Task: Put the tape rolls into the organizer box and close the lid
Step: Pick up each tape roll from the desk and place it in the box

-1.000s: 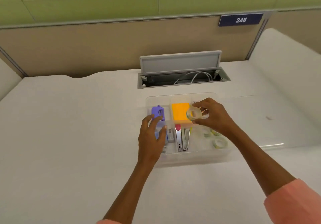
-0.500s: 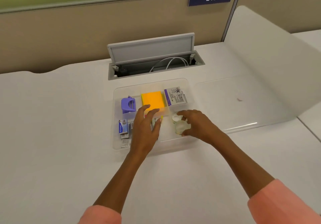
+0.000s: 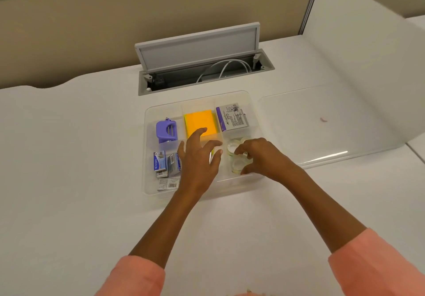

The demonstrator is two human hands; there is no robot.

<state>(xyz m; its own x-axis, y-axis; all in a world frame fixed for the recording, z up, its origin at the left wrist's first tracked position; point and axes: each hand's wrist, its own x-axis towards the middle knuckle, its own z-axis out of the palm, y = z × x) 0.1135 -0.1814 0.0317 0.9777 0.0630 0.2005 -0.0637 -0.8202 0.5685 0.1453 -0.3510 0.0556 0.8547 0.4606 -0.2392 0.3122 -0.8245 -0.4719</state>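
The clear organizer box (image 3: 149, 187) stands open on the white desk, split into compartments. Its clear lid (image 3: 322, 125) lies flat on the desk to the right of it. Clear tape rolls (image 3: 232, 148) sit in the front right compartment. My right hand (image 3: 259, 157) reaches into that compartment, its fingers curled around one roll (image 3: 236, 165) that rests low in the box. My left hand (image 3: 199, 157) hovers over the middle of the box with fingers spread, holding nothing and hiding the staplers below it.
The box also holds a purple punch (image 3: 166, 131), an orange sticky-note pad (image 3: 200, 121), a purple-and-white carton (image 3: 232, 117) and small staple boxes (image 3: 164, 164). Behind it a grey cable hatch (image 3: 202, 65) stands open. A raised white divider (image 3: 372, 54) is at the right.
My right hand brought the tape roll down from above the box into the front right compartment. My left hand stayed over the box's middle. The camera tilted down and closer.
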